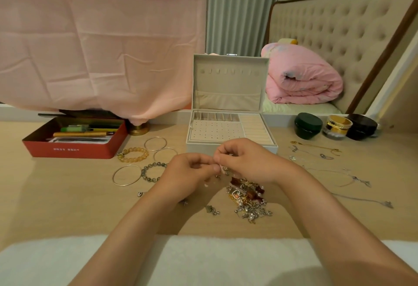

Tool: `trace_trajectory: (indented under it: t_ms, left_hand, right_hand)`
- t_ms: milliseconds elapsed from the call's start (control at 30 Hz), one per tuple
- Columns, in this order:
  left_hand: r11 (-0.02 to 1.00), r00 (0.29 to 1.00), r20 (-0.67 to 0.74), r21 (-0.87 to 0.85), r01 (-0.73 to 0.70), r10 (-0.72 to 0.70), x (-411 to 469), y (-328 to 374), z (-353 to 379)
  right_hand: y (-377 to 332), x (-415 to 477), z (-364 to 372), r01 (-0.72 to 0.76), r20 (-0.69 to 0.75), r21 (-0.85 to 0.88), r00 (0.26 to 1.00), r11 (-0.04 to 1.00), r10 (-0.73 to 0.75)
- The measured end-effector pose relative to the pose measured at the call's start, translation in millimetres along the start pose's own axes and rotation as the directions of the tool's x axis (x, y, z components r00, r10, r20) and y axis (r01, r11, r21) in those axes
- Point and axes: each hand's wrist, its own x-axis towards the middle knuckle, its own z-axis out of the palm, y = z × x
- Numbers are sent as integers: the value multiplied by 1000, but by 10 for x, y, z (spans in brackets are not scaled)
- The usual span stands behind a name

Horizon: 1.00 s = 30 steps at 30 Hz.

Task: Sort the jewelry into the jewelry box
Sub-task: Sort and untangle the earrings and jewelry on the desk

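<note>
Left hand (190, 170) and right hand (246, 163) both pinch a tiny piece (223, 168) (too small to name) between them, just short of the jewelry box (230, 149); keep that grip tight so it cannot drop.

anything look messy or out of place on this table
Yes. A tangled heap of jewelry lies loose on the table in front of the open jewelry box, and thin chains sprawl to its right. Nothing looks broken. The left hand and right hand pinch a small piece.
</note>
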Motion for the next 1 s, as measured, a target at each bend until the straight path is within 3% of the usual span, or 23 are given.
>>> trace_trajectory:
  t_ms: [167,333,433,533,767,1000]
  left_hand:
    - [994,999,38,111,-8,3,12,-16,-8]
    - [997,998,-18,-56,-62,61,24,56,-83]
    - [992,998,-27,-111,-63,61,30,70,-156]
    - [971,999,-28,-236,-35,30,15,97,-193]
    - [921,997,-64,-390,14,-43,45,77,-319]
    - [996,979,-201,-86,25,-42,50,31,-467]
  right_hand:
    - [-9,30,4,26,-57,149,998,989,-17]
    - [8,65,27,-14,-96,209,995,978,34]
    - [-4,27,49,-111,42,139,993,984,106]
    - [-24,13,113,-106,123,125,988,987,90]
    - [81,35,132,-146,81,285,988,947,128]
    - [92,42,56,-187,-10,219,981,958,194]
